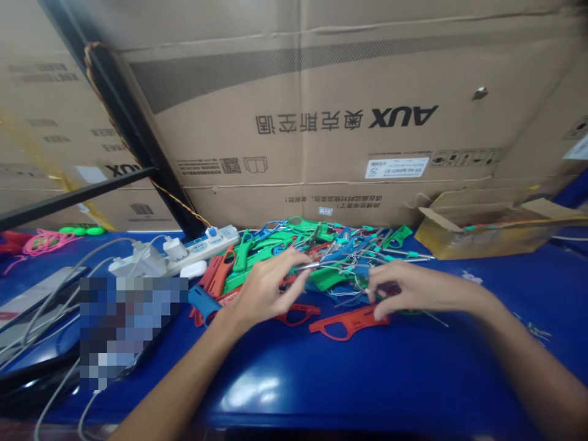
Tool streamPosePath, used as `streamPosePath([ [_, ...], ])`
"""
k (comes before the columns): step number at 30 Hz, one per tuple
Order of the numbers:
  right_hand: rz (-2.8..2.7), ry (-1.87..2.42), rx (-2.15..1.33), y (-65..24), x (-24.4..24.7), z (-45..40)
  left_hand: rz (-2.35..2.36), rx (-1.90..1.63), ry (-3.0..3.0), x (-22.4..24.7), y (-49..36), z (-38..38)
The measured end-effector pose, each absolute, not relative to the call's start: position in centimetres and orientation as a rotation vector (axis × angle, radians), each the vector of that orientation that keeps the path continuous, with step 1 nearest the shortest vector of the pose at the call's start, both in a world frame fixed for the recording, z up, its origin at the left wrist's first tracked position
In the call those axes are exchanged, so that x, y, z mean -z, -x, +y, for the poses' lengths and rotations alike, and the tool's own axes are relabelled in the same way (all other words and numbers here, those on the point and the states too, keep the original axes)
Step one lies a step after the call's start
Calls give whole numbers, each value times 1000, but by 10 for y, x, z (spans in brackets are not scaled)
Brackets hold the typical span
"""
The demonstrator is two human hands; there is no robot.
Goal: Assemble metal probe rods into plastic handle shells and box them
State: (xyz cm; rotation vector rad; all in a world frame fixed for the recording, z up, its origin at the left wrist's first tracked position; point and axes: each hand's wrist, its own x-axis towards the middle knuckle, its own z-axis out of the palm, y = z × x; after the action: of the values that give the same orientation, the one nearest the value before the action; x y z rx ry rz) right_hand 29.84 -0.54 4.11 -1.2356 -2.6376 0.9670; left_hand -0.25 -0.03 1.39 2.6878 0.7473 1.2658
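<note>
Metal tube (313, 266): short and silvery, raised at the near edge of the plastic heap; on my feed it points to the right, with a thin wire seeming to run on from its end.
Left hand (269, 288): I see the thumb and forefinger closed on the tube, pinching it.
Right hand (407, 286): fingers bent down at the heap, thumb spread away from the forefinger, its tip at the right end of a red handle; I cannot tell from here whether they grip anything.
Red handle (361, 320): flat on the surface (367, 380), in front of the heap, loop toward the left.
Heap (342, 245): green, blue and red plastic handles tangled with thin wires and metal rods, lying beyond and between both hands.
Small box (487, 245): open cardboard with yellow tape, right of the heap, some parts inside.
Power strip (199, 250): left of the heap, white, with plugs in it.
Pink cord (50, 242): bundled at the far left.
Large carton (321, 79): standing behind everything, its AUX print upside down to me.
</note>
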Motion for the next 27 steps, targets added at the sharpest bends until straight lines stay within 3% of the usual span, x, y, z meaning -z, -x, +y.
streamPosePath([
  [12, -2725, 1077, -1118, -283, -33, -12, 824, -236, -2474, -19, 5, -11],
  [27, -2802, 1072, -1104, -277, -16, -11, 854, -113, -2453, -12, 6, -5],
])
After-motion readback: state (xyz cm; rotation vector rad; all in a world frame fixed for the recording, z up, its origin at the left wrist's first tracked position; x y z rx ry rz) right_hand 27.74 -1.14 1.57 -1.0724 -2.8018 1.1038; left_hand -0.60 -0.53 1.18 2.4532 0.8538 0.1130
